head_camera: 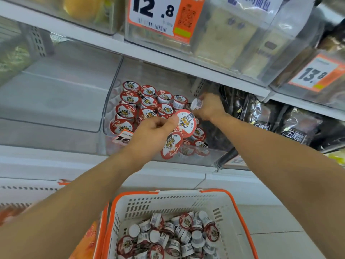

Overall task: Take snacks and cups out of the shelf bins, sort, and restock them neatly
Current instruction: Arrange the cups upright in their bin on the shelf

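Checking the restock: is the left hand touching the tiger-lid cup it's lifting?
Touching. The head view shows the left hand pinching the tiger-lid cup at its lid edge, thumb on the rim.

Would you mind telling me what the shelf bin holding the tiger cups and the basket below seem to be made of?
The shelf bin looks like clear, glossy rigid plastic: the cups show through its wall, which catches glare. The basket looks like matte white moulded plastic with slotted walls and an orange rim. The tiger cups appear to be white plastic with printed peel lids, possibly foil.

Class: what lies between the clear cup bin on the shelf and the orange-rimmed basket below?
In the head view, a bare white shelf ledge lies between the bin and the basket; both forearms cross it.
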The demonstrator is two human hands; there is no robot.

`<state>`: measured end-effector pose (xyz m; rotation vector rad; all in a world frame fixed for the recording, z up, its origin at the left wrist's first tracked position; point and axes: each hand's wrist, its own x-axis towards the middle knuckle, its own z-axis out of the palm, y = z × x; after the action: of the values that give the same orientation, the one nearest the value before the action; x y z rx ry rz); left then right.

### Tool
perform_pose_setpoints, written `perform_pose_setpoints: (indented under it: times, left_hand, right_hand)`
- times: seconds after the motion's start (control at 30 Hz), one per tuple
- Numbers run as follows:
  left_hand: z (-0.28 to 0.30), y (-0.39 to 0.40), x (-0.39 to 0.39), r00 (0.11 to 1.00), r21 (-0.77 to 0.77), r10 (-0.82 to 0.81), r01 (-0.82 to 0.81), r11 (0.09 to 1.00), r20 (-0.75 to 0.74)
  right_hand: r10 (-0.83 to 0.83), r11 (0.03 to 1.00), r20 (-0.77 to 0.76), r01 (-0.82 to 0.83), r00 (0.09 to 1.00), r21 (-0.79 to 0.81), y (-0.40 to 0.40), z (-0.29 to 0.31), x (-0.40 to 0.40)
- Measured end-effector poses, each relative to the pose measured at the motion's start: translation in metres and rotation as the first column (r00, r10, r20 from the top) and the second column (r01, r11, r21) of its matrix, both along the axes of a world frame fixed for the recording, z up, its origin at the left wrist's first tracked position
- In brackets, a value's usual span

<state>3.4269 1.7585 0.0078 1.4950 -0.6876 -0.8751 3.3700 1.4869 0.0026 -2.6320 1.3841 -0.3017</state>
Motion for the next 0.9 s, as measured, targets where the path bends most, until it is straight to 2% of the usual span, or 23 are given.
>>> perform_pose_setpoints:
  times: [0.1,0.17,0.33,0.6,0.67,0.7,0.73,0.77,0.8,0.83,0.9]
  left_hand:
    - [-0.002,-0.007,-0.004,1.0,-0.01,-0.02,0.02,1.0,-0.012]
    - [-0.003,-0.009,-0.003,0.999,0.005,-0.039,0.039,0.999,0.026]
    - [-0.006,-0.015,0.008,0.999,0.009,-0.031,0.031,0.999,0.029]
    - [-0.009,-0.024,0.003,0.998,-0.007,-0.056,0.056,0.998,0.04]
    - [-0.009,-0.024,0.002,0.999,-0.023,-0.051,0.051,0.998,0.002]
    - [-0.008,-0.024,0.0,0.999,-0.032,-0.043,0.042,0.999,-0.028]
    - [-0.006,-0.023,-0.002,0.998,-0.038,-0.027,0.025,0.999,-0.064]
    - [-0.005,-0.023,-0.005,0.995,-0.041,-0.011,0.007,0.999,-0.103]
    - [-0.004,-0.022,-0.008,0.99,-0.046,0.0,-0.007,0.999,-0.144]
    - [-0.004,-0.023,-0.012,0.985,-0.049,0.008,-0.016,0.999,-0.171]
    - [-0.001,-0.026,-0.02,0.984,-0.049,0.048,-0.057,0.997,-0.174]
  right_hand:
    - [0.086,0.953,-0.232,-0.148,0.969,-0.265,-0.015,-0.001,0.01]
    - [0.089,0.924,-0.322,-0.199,0.943,-0.327,-0.023,-0.004,0.016]
    - [0.123,0.969,-0.35,-0.188,0.929,-0.159,-0.029,-0.009,0.023]
    - [0.131,0.962,-0.309,-0.196,0.942,-0.19,-0.025,-0.008,0.02]
    - [0.203,0.961,-0.139,-0.224,0.969,-0.162,-0.004,0.004,0.009]
    - [0.223,0.971,0.04,-0.218,0.974,-0.102,0.013,0.01,0.001]
    - [0.188,0.979,0.255,-0.203,0.948,0.033,0.034,0.015,-0.01]
    - [0.087,0.95,0.446,-0.21,0.891,0.233,0.055,0.02,-0.023]
    - [-0.038,0.867,0.551,-0.247,0.834,0.433,0.074,0.025,-0.037]
    - [-0.122,0.752,0.576,-0.303,0.808,0.585,0.088,0.029,-0.051]
    - [-0.108,0.582,0.552,-0.398,0.827,0.709,0.107,0.036,-0.077]
